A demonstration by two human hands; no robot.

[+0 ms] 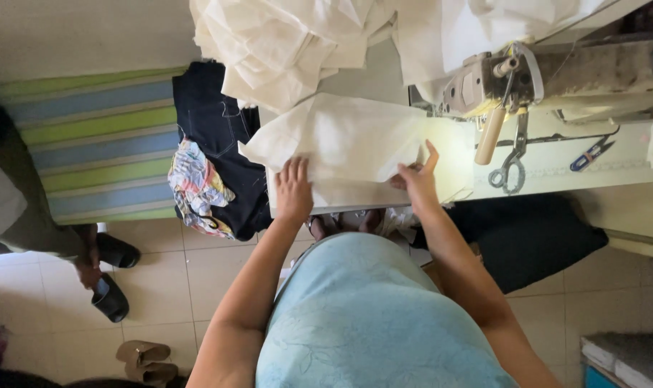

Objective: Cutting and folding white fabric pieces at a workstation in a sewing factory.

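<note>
The cream fabric piece point(348, 147) lies flat on the sewing table point(578, 176), just left of the sewing machine point(499, 82), not yet under its needle. My left hand point(294, 190) presses it down with fingers spread flat; my right hand point(416, 179) pinches its near edge, forefinger pointing toward the machine. So I judge the piece is only being squared up, no seam begun. Beyond it a heap of cream cloth point(283, 43) waits. Scissors point(512, 162) lie right of the machine's head.
</note>
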